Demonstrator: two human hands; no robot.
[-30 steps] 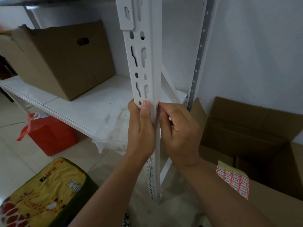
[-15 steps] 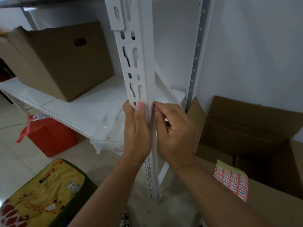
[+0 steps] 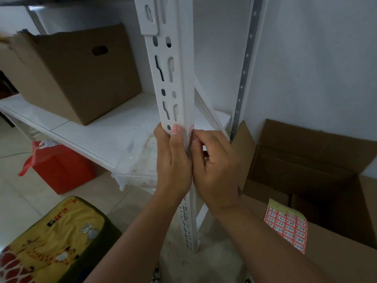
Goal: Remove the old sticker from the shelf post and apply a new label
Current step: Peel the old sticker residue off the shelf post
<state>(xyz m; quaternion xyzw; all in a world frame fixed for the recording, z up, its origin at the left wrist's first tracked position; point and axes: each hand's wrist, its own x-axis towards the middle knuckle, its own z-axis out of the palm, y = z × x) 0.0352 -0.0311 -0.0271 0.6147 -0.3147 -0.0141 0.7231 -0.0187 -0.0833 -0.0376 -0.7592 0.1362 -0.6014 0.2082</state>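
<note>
Red-white sticker (image 3: 191,130) on right face of white shelf post (image 3: 177,82), frame centre. Right hand (image 3: 217,166) fingertips pinch sticker edge. Left hand (image 3: 173,160) wraps post, thumb pressed flat on front. Label sheet (image 3: 285,225) lies on cardboard box (image 3: 336,258), lower right.

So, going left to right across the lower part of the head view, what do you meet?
Red bag → yellow cartoon cushion → left hand on the shelf post → right hand → sheet of red labels → open cardboard box.
</note>
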